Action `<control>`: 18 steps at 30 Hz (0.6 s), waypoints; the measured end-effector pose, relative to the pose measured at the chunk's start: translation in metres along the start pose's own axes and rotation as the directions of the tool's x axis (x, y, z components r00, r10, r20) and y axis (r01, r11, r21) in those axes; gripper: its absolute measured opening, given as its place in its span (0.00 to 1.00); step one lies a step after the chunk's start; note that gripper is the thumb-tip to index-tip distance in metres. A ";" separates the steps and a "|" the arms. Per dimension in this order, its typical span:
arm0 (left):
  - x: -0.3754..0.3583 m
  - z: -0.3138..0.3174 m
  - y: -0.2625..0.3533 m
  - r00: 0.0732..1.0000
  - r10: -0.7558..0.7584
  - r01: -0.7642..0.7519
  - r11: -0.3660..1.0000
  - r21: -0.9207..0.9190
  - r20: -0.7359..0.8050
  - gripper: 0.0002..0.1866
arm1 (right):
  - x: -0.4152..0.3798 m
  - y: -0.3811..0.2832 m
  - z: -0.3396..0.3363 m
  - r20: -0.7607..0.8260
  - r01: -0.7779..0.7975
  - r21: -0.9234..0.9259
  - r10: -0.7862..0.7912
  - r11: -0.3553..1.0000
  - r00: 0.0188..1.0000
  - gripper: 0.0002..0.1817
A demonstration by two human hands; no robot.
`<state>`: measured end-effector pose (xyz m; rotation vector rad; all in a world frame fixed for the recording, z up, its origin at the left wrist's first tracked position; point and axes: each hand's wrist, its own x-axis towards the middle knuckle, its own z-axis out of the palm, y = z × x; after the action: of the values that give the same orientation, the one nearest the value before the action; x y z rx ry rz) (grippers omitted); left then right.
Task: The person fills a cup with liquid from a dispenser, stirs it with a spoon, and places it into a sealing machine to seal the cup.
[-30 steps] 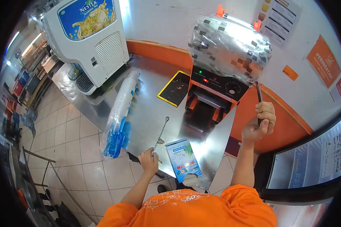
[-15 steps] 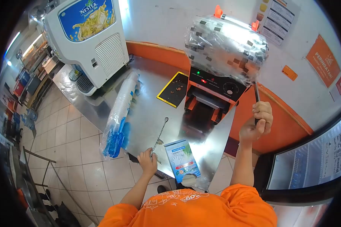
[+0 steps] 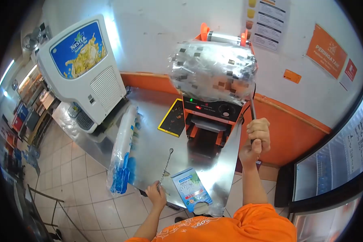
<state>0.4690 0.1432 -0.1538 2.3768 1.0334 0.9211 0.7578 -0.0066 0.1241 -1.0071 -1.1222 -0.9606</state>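
Note:
My right hand (image 3: 257, 135) is wrapped around the dark lever (image 3: 252, 109) on the right side of an orange and black cup sealing machine (image 3: 213, 108). A clear film with dark squares (image 3: 213, 70) covers the machine's upper part, and its panel shows green and red lights. Lower down, my left hand (image 3: 156, 194) is closed around the near end of a twisted metal bar spoon (image 3: 165, 167) at the counter's front edge. Just right of that hand lies a blue and white box of disposable gloves (image 3: 191, 189).
A long sleeve of plastic cups (image 3: 123, 149) lies on the steel counter (image 3: 153, 155). Behind it stands a white drink dispenser (image 3: 82, 68). A yellow-edged black mat (image 3: 173, 119) sits left of the sealer. A glass-fronted fridge (image 3: 330, 161) is at the right.
My view has tilted up, so the counter and machine sit lower and further left. Both hands keep their holds on the lever and the bar spoon.

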 end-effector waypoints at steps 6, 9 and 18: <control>0.001 -0.005 0.008 0.999 -0.045 0.044 0.999 0.007 0.020 0.15 | 0.002 0.000 -0.001 0.007 0.011 0.007 -0.011 1.000 1.000 0.10; 0.000 -0.003 0.004 0.995 -0.079 0.079 0.997 -0.002 0.056 0.14 | 0.000 0.002 -0.002 0.007 0.004 0.009 -0.004 1.000 1.000 0.11; 0.000 -0.002 0.005 0.999 -0.046 0.045 0.999 0.028 0.029 0.13 | 0.001 0.000 -0.002 -0.009 0.008 0.004 -0.008 1.000 1.000 0.12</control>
<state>0.4700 0.1403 -0.1491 2.3714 1.0903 0.8584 0.7586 -0.0083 0.1250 -0.9948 -1.1209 -0.9677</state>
